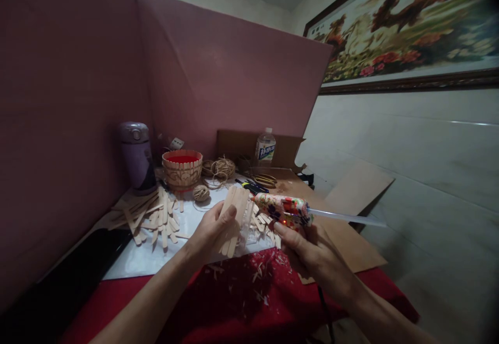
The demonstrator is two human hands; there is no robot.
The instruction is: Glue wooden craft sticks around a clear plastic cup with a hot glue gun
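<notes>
My left hand [212, 227] is closed around a panel of wooden craft sticks [234, 214] laid side by side, thumb across its face. In my right hand [312, 250] is a glue gun [283, 210] with a flowery pattern and a small lit red light. Its nozzle points left, at or very near the panel's right edge; I cannot tell whether they touch. A long clear glue stick [346, 216] sticks out of the gun's back. Loose craft sticks [163, 219] lie piled to the left, with more short pieces behind the gun.
Behind my hands stand a round stick-sided basket [182, 170] with a red inside, a purple flask [137, 157] and a plastic bottle [265, 147]. Twine [223, 168], a small twine ball [201, 193], pliers [253, 186] and scissors [265, 179] lie nearby. Wood scraps litter the red cloth [234, 302].
</notes>
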